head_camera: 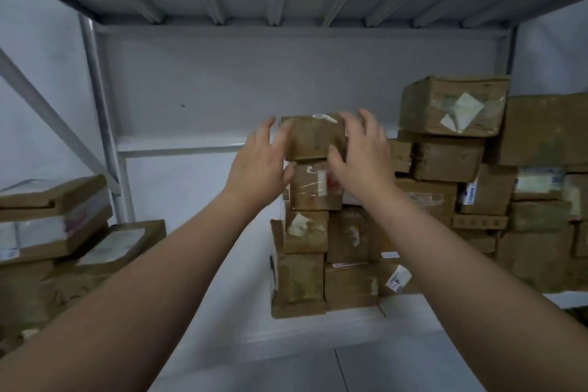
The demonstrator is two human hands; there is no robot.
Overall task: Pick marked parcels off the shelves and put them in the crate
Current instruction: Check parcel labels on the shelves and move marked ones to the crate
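**Reaching up to the top box with both hands**

On the left, a low pile of flat brown parcels point(54, 223) lies on the white shelf point(318, 321). Next comes the left hand point(257, 165). Its fingers are straight and spread wide. They sit at the left side of the top box point(313, 137), and its thumb is just under the box's bottom corner.

The top box is a small brown parcel. It rests on top of a tall thin stack point(305, 232) in the middle of the shelf, between the two hands. A bit of white tape shows on its top.

The right hand point(362, 149) is at the box's right side. Its fingers are spread and only a little bent, up by the top corner. Its thumb lies on the front of the box.

On the right, bigger boxes point(451, 105) with white stickers are piled high.
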